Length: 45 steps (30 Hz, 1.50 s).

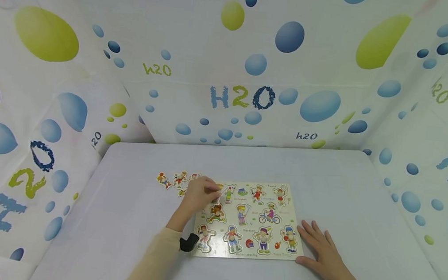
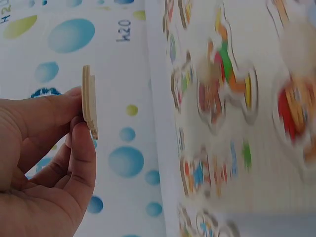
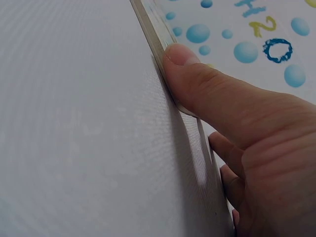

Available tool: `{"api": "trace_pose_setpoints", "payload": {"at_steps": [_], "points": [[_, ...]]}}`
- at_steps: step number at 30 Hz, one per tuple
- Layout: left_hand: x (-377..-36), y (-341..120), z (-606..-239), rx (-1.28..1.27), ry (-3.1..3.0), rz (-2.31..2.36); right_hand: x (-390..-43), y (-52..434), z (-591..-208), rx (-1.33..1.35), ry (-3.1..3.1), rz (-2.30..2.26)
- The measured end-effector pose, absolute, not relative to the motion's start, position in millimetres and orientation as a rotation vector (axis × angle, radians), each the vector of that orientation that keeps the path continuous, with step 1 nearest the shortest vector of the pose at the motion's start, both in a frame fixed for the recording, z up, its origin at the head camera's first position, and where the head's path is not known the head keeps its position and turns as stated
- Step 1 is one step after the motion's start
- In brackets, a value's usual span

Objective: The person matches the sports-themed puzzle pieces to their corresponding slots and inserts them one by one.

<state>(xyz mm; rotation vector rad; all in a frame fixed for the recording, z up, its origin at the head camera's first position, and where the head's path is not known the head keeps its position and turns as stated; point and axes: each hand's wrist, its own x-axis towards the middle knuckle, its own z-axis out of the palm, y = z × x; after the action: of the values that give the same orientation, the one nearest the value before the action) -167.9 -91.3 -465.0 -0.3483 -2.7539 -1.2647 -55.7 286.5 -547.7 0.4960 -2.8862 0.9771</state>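
A wooden puzzle board (image 1: 216, 248) with cartoon children playing sports lies flat on the table. Over its upper left part, my left hand (image 1: 198, 195) pinches a wooden puzzle piece (image 2: 88, 98) between thumb and fingers. The left wrist view shows that piece edge-on, so its picture is hidden. My right hand (image 1: 323, 257) lies with spread fingers beside the board's lower right corner. Its thumb (image 3: 190, 79) touches the board's edge there. Several figure pieces, such as the cyclist (image 1: 270, 214), sit on the board.
Several loose puzzle pieces (image 1: 180, 179) lie left of the board's top, partly hidden behind my left hand. The table (image 1: 122, 202) has a white cover. Cloth walls (image 1: 224, 46) with blue and green spots stand at the back and both sides.
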Motion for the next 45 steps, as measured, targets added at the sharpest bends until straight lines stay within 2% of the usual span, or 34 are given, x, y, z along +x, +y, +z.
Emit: {"api": "trace_pose_setpoints", "payload": {"at_steps": [16, 45], "points": [[-161.5, -33.3, -485.1, -0.5, -2.771, -1.227, -56.3, 286.8, -547.2, 0.503, -2.883, 0.987], [-153.9, -17.2, -502.9, -0.419, -2.974, -1.158, -55.0, 287.0, -547.6, 0.524, -2.849, 0.992]]}}
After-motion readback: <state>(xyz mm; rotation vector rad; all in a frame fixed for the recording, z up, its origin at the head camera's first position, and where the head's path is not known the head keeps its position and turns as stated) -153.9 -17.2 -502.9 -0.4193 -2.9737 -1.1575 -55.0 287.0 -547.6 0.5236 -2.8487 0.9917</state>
